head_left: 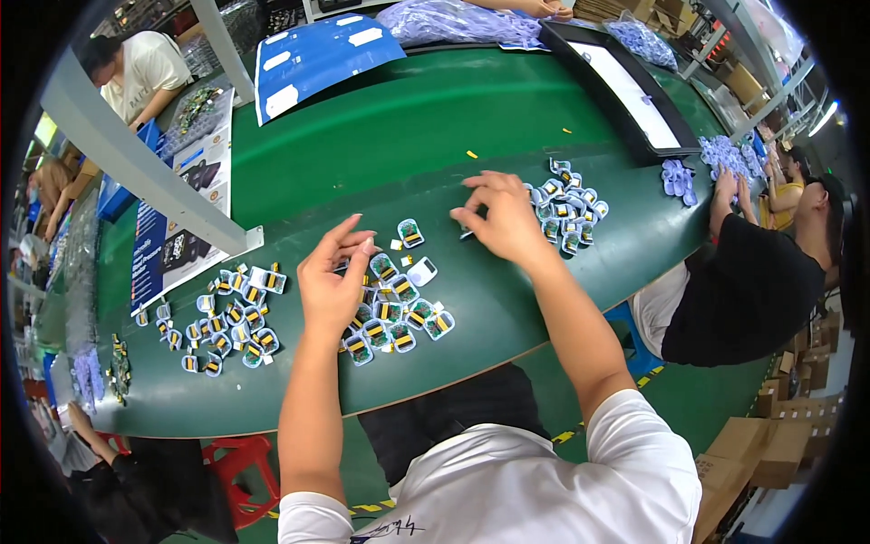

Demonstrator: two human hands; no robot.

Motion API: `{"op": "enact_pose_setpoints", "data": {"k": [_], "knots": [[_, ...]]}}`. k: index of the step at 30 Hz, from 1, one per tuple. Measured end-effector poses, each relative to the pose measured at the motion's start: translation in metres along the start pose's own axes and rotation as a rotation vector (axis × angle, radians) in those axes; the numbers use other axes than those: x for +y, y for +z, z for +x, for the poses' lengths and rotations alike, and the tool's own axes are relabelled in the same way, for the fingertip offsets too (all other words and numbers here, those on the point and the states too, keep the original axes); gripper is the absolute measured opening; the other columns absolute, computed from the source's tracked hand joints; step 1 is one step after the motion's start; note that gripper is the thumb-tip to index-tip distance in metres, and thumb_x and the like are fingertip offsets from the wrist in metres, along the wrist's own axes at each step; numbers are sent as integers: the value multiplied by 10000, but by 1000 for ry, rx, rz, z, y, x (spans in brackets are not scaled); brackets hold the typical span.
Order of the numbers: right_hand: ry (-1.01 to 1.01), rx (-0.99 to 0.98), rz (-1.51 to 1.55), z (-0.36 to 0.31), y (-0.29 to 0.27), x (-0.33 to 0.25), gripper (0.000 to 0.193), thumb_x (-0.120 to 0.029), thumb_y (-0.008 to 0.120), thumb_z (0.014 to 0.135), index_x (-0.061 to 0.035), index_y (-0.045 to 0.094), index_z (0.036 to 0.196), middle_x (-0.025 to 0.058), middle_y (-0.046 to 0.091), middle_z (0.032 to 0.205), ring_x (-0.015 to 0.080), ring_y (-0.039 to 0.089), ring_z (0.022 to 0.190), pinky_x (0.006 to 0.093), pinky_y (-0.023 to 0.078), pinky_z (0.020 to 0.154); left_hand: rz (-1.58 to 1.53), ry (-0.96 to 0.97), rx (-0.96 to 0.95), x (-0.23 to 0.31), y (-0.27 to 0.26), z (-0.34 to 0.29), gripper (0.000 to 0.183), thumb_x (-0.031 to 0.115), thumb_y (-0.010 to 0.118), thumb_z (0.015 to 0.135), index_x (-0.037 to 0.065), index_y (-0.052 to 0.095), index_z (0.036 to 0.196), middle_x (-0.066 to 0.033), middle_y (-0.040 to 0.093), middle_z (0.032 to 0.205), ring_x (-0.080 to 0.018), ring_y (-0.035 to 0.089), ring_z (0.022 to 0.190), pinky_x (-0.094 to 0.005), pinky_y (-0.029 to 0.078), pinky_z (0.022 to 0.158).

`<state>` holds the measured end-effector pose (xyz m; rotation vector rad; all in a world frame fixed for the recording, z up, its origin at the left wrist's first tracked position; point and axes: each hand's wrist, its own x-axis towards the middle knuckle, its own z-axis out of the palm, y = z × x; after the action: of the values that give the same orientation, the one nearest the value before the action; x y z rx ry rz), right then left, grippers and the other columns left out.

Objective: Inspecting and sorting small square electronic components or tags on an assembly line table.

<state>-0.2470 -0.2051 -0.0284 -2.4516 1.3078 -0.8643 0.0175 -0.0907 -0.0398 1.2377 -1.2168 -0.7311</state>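
Observation:
My left hand (331, 279) hovers at the upper left of the middle pile of small light-blue plastic housings (390, 313), which show green circuit boards and black-and-yellow parts. Its fingers are apart, and I see nothing held in them. My right hand (506, 218) is over the table, between that pile and a right-hand pile of similar housings (571, 207). Its fingers are curved, with a gap between thumb and forefinger; a small dark piece shows under the thumb, mostly hidden. A single housing (410, 233) lies above the middle pile, between my hands.
Another pile of housings (231, 322) spreads at the left, near a grey metal post (145, 154) and a printed sheet (186, 213). A black tray (625, 95), a blue sheet (326, 59) and bagged purple parts (444, 23) lie farther back. Co-workers sit on both sides.

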Motion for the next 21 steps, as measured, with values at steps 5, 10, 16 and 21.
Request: {"op": "enact_pose_setpoints", "data": {"k": [5, 10, 16, 21], "knots": [[84, 237, -372, -6, 0, 30, 275, -304, 730, 954, -67, 772, 1087, 155, 675, 1344, 376, 558, 1328, 564, 366, 1162, 90, 13, -58, 2, 0, 1, 338, 39, 688, 1006, -62, 658, 1327, -149, 768, 1124, -175, 752, 976, -302, 595, 886], [-87, 77, -499, -16, 10, 18, 467, -443, 649, 996, -67, 736, 1258, 162, 630, 1402, 367, 527, 1365, 584, 342, 1186, 70, -52, -59, -10, -2, -1, 305, 50, 692, 1007, -73, 680, 1286, -148, 772, 1119, -174, 752, 969, -294, 590, 886], [31, -5, -813, -20, -19, 58, 631, -601, 540, 1014, -101, 687, 1369, 195, 542, 1498, 426, 429, 1448, 656, 251, 1214, 24, -105, -70, -18, -1, 2, 309, 60, 698, 1010, -76, 679, 1286, -142, 771, 1103, -171, 749, 954, -284, 583, 874], [151, -35, -806, -26, -33, 79, 546, -536, 552, 1019, -172, 661, 1410, 204, 513, 1543, 467, 418, 1455, 739, 287, 1154, 83, -128, -103, -21, 0, 1, 303, 62, 699, 1011, -72, 683, 1283, -135, 773, 1090, -171, 751, 951, -282, 582, 871]]}}
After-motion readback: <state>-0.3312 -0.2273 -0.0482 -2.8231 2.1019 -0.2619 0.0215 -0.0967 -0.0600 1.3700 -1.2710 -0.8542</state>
